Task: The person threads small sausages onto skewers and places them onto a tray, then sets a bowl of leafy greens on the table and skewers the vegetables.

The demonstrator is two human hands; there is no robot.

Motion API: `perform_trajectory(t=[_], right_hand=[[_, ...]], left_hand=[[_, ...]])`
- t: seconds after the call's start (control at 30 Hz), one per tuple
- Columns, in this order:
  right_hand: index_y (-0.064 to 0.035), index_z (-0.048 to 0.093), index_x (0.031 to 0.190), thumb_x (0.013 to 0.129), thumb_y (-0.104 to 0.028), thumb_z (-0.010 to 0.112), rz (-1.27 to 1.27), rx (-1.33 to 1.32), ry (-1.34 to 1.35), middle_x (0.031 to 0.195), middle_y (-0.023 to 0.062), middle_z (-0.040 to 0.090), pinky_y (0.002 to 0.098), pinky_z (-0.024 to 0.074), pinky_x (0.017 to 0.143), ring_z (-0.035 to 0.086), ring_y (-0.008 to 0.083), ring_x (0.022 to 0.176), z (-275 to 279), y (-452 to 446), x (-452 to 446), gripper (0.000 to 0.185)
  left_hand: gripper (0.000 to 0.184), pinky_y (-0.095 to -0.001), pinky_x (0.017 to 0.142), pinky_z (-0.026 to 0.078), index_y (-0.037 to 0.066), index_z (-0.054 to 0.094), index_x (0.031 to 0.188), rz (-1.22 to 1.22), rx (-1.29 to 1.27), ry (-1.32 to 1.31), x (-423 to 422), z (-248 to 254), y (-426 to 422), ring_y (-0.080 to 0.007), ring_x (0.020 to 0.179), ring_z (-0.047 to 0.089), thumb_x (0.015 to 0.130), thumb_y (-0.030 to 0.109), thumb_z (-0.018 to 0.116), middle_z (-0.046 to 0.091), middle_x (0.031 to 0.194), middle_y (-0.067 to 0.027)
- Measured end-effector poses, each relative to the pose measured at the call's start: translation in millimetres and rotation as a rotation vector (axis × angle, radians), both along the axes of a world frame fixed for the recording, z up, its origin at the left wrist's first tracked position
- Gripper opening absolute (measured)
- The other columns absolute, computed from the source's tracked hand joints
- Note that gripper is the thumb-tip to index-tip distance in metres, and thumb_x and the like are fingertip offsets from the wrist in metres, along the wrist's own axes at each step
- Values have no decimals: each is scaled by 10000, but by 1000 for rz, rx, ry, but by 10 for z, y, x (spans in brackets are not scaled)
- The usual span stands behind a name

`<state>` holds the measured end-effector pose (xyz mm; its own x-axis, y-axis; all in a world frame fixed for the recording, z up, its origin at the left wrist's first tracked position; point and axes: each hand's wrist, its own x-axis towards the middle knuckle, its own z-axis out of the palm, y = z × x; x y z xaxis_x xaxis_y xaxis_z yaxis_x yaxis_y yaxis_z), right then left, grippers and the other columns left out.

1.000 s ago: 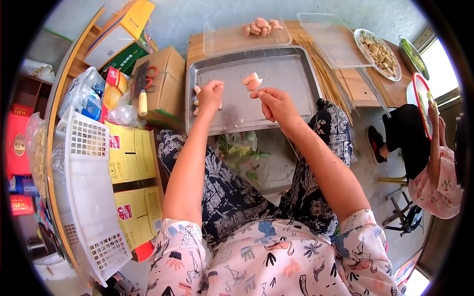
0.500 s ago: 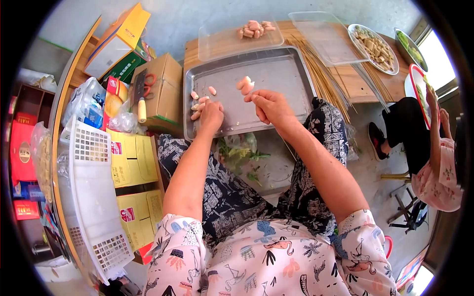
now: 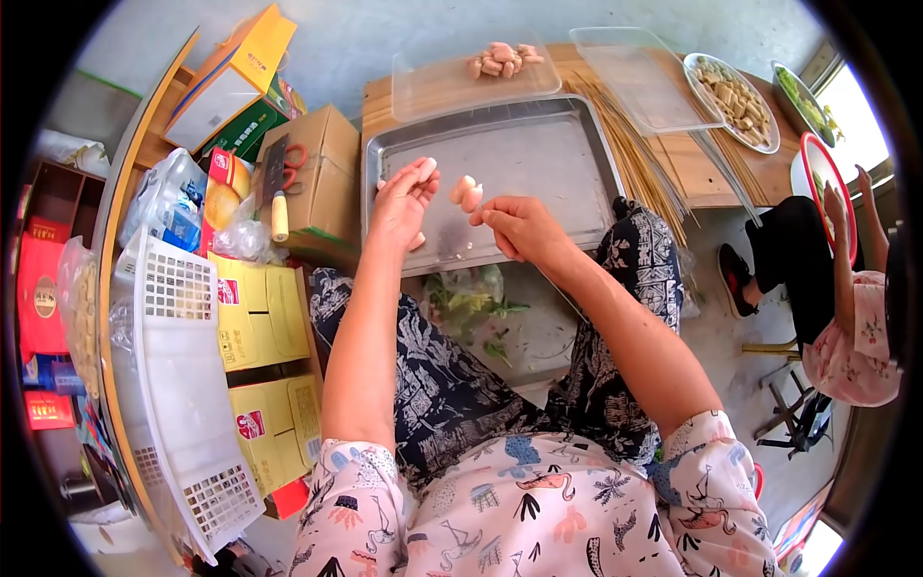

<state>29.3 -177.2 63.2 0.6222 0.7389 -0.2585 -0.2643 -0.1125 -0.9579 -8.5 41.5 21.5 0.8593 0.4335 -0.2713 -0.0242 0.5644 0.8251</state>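
Note:
My left hand (image 3: pixel 402 207) is raised over the left side of the metal tray (image 3: pixel 519 135), its fingers closed on a small pale-pink sausage (image 3: pixel 428 169). A few more sausages lie by that hand, partly hidden behind it. To the right, my right hand (image 3: pixel 524 226) pinches a thin skewer whose lower end shows below the hand. On the skewer's tip sit a few small sausages (image 3: pixel 466 195), pointing toward my left hand. Between the two hands a short gap remains. White crumbs dot the tray's near edge.
A clear plastic tray with a sausage pile (image 3: pixel 502 61) stands behind. Loose bamboo skewers (image 3: pixel 639 144) lie right of the metal tray, near a plate of cut pieces (image 3: pixel 735 101). A cleaver (image 3: pixel 277 188) and scissors rest by a cardboard box (image 3: pixel 322 168). Another person's hands (image 3: pixel 838 207) are at far right.
My left hand has lifted from the sausages on the tray, moving up and right with one in its fingers. My right hand and its skewer have shifted slightly left and down.

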Motion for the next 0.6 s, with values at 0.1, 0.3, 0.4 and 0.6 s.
perform_trajectory(t=[0.1,0.3,0.4,0.6], right_hand=[[-3,635,889,893,-154,494,4,-36,-18,495,-1,455,241,280,390,387,74,397,-7,27,-11,206],[0,634,891,897,-155,491,18,-18,-16,492,-3,457,235,281,388,396,69,393,-11,28,-25,211],[-1,631,893,897,-158,493,41,-14,-15,492,-4,454,232,278,386,398,65,393,-42,25,-20,209],[-1,631,891,897,-157,492,38,-33,-23,492,-4,454,231,278,385,398,65,391,-43,32,-22,208]], left_hand=[[288,-264,779,482,0,566,1060,-19,-14,-29,-36,9,8,-154,868,592,810,91,676,613,932,-60],[200,-286,789,496,17,583,1059,-30,8,-43,-44,-62,58,-168,903,605,888,120,576,636,977,-83],[196,-302,803,496,23,591,1059,-34,26,-19,-53,-71,36,-175,906,607,920,143,524,639,1001,-90],[232,-302,814,498,-7,578,1078,-47,-8,-29,-57,-73,25,-183,918,600,909,149,547,628,1030,-117]])
